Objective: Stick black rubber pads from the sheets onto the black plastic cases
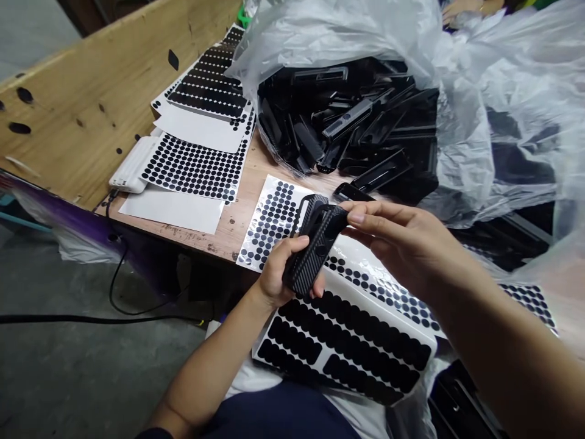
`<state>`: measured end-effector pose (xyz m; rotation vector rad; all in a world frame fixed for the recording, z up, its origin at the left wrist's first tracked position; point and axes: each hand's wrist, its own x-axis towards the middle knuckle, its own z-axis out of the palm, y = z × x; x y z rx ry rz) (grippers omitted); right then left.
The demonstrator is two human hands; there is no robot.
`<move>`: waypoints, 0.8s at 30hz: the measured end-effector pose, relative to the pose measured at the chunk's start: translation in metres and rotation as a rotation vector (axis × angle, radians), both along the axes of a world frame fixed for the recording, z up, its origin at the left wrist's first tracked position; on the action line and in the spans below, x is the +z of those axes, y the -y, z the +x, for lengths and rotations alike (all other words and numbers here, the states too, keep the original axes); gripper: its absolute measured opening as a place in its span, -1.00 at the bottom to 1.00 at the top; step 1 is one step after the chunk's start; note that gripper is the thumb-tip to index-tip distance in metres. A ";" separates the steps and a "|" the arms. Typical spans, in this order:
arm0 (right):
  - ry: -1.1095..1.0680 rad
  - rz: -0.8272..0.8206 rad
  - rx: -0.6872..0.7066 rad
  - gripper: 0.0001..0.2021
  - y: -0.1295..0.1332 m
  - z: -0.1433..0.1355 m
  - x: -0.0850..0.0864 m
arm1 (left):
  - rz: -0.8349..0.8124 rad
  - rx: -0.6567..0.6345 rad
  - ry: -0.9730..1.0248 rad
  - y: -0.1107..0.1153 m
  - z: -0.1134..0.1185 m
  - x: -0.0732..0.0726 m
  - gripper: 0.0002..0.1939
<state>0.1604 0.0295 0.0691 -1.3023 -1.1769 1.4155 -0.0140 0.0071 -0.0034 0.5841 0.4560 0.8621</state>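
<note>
My left hand [280, 268] is closed around a black plastic part [305, 262] with a carbon-fibre-like woven texture, thumb on its near side. At the part's upper right end, the thumb and fingers of my right hand [388, 228] pinch its black edge. Whether a thin sticker lies between those fingertips and the part cannot be made out. Below the hands, a sheet of black scalloped stickers [356, 341] rests across my lap. Just behind the part, a white sheet of round black dots [274, 225] lies on the table.
A clear plastic bag [338, 30] full of similar black parts [351, 116] stands open at the back. More dot sheets [196, 164] and a white power bank [134, 164] with a cable lie at left, beside a wooden board [91, 116]. Another bag [512, 152] is at right.
</note>
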 end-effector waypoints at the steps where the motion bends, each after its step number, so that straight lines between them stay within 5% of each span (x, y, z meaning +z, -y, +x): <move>1: 0.008 0.010 0.009 -0.76 0.000 0.000 0.000 | 0.001 0.000 0.004 0.000 0.000 0.000 -0.53; 24: 0.052 0.017 -0.002 -0.69 -0.001 -0.002 0.005 | -0.013 0.008 -0.018 0.000 0.001 0.002 -0.51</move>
